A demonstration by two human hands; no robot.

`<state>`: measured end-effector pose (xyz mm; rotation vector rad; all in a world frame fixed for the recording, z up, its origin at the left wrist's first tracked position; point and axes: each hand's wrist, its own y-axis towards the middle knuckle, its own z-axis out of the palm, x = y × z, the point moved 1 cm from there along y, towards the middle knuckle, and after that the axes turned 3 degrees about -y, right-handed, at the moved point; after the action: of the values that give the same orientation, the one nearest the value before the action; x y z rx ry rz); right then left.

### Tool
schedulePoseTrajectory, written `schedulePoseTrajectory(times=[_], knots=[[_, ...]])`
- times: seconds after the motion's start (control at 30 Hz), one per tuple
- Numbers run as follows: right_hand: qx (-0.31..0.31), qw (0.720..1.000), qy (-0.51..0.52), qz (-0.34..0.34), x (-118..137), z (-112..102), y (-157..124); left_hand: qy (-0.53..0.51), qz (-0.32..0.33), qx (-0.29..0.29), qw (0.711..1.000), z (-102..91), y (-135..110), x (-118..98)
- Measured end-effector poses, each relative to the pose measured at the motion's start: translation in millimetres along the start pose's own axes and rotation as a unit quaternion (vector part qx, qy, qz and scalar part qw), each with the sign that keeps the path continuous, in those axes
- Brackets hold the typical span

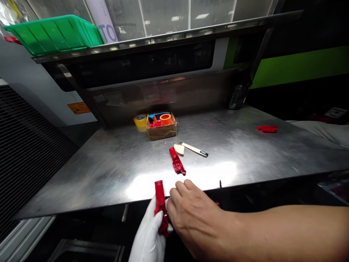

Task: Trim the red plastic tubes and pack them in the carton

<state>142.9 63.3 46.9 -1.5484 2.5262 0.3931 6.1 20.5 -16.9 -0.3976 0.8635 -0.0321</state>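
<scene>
The left hand [148,233], in a white glove [147,240], is closed around a red moulded plastic part [160,198], holding it nearly upright with its round tubular end at the top and its ribbed end low in the grip. The bare right hand [195,218] comes in from the right, relaxed and not clenched, with its fingertips [174,193] at the side of the part. From this angle it is hard to say whether they touch it or stop just beside it.

Both hands are at the front edge of a stainless steel table [81,182]. Just ahead of them lies a second red moulded part [176,162] of similar shape. Close behind it, a cream sanding sponge [179,149] sits beside a white-handled craft knife [195,148].

Farther back, a cardboard box [160,133] holds an orange tape roll [165,119] among red and blue pieces, with a yellow tape roll [140,122] beside its left side. A red plastic piece [267,128] lies well off to the right. A black handheld device [237,97] stands at the back right of the table, and a green plastic crate [53,34] sits high on the upper left.
</scene>
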Motion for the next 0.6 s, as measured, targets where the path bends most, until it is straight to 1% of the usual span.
schedulePoseTrajectory(times=[0.1,0.27,0.37,0.53,0.6], knots=[[-0.002,1.000,-0.005,-0.006,2,4,0,0.028,-0.002,-0.021,0.999,2.8,0,-5],[-0.060,0.998,-0.010,-0.013,4,13,1,0.081,0.019,-0.067,0.994,9.5,-3,-15],[-0.068,0.997,-0.016,-0.018,2,14,4,0.090,0.022,-0.073,0.993,12.1,-3,-17],[-0.063,0.997,-0.031,0.032,-1,7,8,0.091,0.046,-0.076,0.992,11.2,0,-20],[-0.059,0.997,-0.025,0.038,-1,3,8,0.085,0.059,-0.072,0.992,10.3,1,-21]])
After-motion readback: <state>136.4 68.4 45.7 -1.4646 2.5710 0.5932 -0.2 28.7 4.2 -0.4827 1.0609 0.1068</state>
